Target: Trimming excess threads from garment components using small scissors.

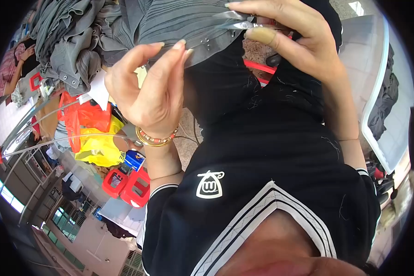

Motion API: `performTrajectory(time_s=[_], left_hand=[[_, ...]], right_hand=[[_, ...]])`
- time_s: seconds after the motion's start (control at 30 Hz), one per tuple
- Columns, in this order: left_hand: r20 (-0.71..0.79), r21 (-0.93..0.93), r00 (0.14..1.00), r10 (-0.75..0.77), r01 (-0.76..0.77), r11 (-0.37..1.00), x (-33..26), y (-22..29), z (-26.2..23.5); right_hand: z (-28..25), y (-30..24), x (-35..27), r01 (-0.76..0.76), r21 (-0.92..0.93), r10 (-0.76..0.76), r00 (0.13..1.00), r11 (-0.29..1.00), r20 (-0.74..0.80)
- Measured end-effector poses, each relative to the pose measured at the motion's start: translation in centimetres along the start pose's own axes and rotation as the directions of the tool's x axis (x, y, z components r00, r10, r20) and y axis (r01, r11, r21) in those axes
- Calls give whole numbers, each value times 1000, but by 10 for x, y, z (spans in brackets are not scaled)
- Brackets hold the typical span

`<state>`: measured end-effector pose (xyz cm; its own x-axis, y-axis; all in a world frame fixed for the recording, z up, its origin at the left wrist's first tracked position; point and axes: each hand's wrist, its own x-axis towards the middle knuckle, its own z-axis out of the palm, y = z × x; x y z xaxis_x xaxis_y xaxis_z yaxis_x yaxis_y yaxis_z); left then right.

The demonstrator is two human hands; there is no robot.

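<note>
A grey pleated garment (184,20) with small metal eyelets along its edge lies across my lap. Its edge is pinched between the thumb and fingertips of my left hand (147,87), which has bracelets at the wrist. In my right hand (308,41) is a pair of silver thread snips (237,26), blades pointing left over the cloth. Their handle is partly hidden by my fingers. A tan wrap covers my right thumb. The blades are close to the garment's edge; whether they touch it I cannot tell.
Grey garments (69,43) are heaped at the left. Below them are a red plastic bag (89,115), a yellow bag (96,149) and red plastic containers (135,188). At the right stands a white bin (372,92) with dark cloth. Another person (14,66) is at the far left.
</note>
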<state>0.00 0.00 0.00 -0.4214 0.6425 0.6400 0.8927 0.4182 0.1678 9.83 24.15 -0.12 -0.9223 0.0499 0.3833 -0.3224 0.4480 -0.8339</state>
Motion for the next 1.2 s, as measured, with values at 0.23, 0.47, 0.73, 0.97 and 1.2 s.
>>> performTrajectory(time_s=[0.23,0.47,0.73,0.97,1.2], left_hand=[[-46,-94,998,-33,29,995,-2,6,8],[-4,-196,997,-78,76,978,-2,18,6],[5,-224,994,-106,104,969,1,20,8],[18,-251,987,-157,157,955,1,20,-1],[53,-245,947,-316,319,916,-17,-4,10]], right_hand=[[4,7,-2,129,-97,-127,991,987,33],[8,13,-1,230,-184,-225,973,956,45],[33,57,15,618,-480,-730,680,623,-71],[28,45,17,638,-461,-748,657,617,-94],[22,40,-2,-76,156,99,984,985,-147]])
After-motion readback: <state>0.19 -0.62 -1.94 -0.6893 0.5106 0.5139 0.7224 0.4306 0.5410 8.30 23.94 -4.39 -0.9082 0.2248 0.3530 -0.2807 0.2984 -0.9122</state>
